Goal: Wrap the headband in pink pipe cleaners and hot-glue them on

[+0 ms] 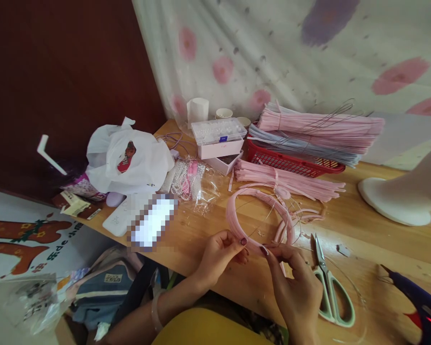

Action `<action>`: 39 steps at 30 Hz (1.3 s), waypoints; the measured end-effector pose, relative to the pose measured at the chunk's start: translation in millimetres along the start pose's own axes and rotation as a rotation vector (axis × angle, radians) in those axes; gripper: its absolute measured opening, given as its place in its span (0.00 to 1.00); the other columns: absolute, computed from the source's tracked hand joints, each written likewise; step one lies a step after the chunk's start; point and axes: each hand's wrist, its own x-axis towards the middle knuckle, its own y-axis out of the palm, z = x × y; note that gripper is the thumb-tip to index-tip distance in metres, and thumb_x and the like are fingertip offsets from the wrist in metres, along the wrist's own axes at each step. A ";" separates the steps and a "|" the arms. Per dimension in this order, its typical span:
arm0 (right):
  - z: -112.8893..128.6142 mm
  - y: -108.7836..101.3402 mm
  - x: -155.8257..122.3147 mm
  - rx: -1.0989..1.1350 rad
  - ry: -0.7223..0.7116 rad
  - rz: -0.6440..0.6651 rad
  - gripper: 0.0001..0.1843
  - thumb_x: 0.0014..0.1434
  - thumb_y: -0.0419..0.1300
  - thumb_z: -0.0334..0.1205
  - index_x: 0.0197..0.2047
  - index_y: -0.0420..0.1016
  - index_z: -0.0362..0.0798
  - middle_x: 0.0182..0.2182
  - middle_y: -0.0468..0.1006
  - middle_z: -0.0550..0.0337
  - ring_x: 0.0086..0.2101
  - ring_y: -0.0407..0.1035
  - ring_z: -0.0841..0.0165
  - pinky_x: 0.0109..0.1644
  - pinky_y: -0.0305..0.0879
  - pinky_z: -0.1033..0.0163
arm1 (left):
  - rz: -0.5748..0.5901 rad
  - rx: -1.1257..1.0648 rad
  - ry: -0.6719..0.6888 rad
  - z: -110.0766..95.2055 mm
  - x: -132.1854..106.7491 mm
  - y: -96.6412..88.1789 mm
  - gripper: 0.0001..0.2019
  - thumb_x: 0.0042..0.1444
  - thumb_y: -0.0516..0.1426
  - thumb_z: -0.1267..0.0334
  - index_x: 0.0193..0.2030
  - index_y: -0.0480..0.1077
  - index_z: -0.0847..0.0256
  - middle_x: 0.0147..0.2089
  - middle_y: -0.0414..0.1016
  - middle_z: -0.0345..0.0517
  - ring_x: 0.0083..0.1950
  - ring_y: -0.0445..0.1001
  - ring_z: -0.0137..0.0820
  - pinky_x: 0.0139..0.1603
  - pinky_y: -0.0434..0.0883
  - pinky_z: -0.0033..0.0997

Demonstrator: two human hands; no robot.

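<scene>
A pink ring, like a hoop of thin strips, is held over the front of the wooden table. My left hand pinches its near edge between thumb and fingers. Just to the right, my right hand pinches the same near edge, thumb and index finger together. Thin wires and loose pink strips lie beside the ring's right side. Green-handled scissors rest right of my right hand, partly hidden by it.
Behind the ring lie a pink strip bundle and a red basket of pink and grey strips. A bead box, bagged pearl beads and a white bag stand left. A glue gun and white stand are right.
</scene>
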 end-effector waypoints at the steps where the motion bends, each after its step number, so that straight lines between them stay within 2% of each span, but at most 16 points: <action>1: -0.1 0.1 -0.2 0.000 -0.003 -0.004 0.04 0.63 0.62 0.38 0.35 0.73 0.51 0.33 0.78 0.60 0.34 0.73 0.68 0.39 0.68 0.65 | -0.008 -0.030 -0.005 1.1 1.2 0.9 0.21 0.43 0.69 0.47 0.26 0.70 0.63 0.25 0.76 0.42 0.23 0.73 0.27 0.27 0.70 0.28; 5: -0.9 -1.6 -1.5 -0.008 -0.008 -0.003 0.04 0.63 0.61 0.38 0.35 0.73 0.50 0.33 0.79 0.60 0.35 0.73 0.67 0.39 0.68 0.64 | 0.006 -0.121 -0.014 4.9 3.6 2.6 0.23 0.40 0.71 0.49 0.35 0.72 0.64 0.29 0.77 0.42 0.26 0.75 0.28 0.32 0.72 0.28; 10: 0.8 -2.4 -2.2 -0.009 -0.013 -0.005 0.03 0.63 0.61 0.38 0.36 0.74 0.50 0.33 0.79 0.59 0.35 0.74 0.66 0.38 0.69 0.63 | 0.097 -0.091 -0.032 6.4 3.1 1.5 0.21 0.39 0.72 0.51 0.33 0.78 0.66 0.32 0.81 0.48 0.31 0.76 0.30 0.41 0.73 0.33; 13: 3.0 -0.6 -2.0 0.003 -0.001 -0.002 0.04 0.63 0.61 0.38 0.35 0.74 0.50 0.33 0.80 0.58 0.34 0.74 0.66 0.38 0.70 0.63 | 0.156 -0.056 -0.046 6.1 1.7 0.7 0.20 0.41 0.72 0.52 0.35 0.80 0.65 0.35 0.83 0.50 0.36 0.78 0.33 0.46 0.73 0.36; 16: 4.0 1.0 -2.1 0.017 0.002 0.001 0.05 0.63 0.62 0.39 0.34 0.75 0.51 0.32 0.80 0.58 0.34 0.75 0.66 0.37 0.71 0.63 | 0.173 -0.036 -0.048 6.0 0.4 -0.4 0.19 0.43 0.71 0.52 0.36 0.81 0.64 0.36 0.83 0.51 0.39 0.79 0.35 0.48 0.73 0.37; 19: 4.2 1.2 -2.5 0.028 -0.006 0.006 0.04 0.63 0.62 0.38 0.34 0.75 0.51 0.32 0.80 0.59 0.33 0.75 0.67 0.37 0.71 0.64 | 0.185 -0.044 -0.019 6.1 0.5 -0.6 0.17 0.44 0.70 0.52 0.36 0.81 0.63 0.36 0.84 0.50 0.41 0.79 0.37 0.50 0.72 0.38; 23: 6.2 1.4 -1.9 0.035 0.009 0.005 0.05 0.62 0.63 0.39 0.33 0.76 0.51 0.31 0.80 0.59 0.32 0.75 0.67 0.36 0.71 0.65 | 0.224 -0.088 0.035 7.9 2.7 0.1 0.14 0.47 0.69 0.54 0.36 0.82 0.63 0.37 0.84 0.50 0.44 0.80 0.39 0.57 0.68 0.41; 30: 15.6 4.7 -1.0 0.134 0.171 -0.006 0.12 0.60 0.63 0.47 0.30 0.78 0.49 0.26 0.80 0.58 0.26 0.73 0.67 0.31 0.72 0.65 | 0.184 -0.168 0.047 19.3 5.4 -5.2 0.13 0.46 0.70 0.57 0.35 0.81 0.63 0.35 0.84 0.48 0.43 0.79 0.39 0.56 0.67 0.42; 39: 10.1 7.0 -6.8 0.173 0.268 0.015 0.12 0.57 0.66 0.47 0.31 0.79 0.47 0.27 0.81 0.57 0.28 0.74 0.66 0.31 0.72 0.65 | 0.161 -0.209 0.029 18.2 4.5 -6.2 0.14 0.44 0.71 0.56 0.34 0.81 0.63 0.33 0.83 0.47 0.42 0.78 0.38 0.56 0.67 0.41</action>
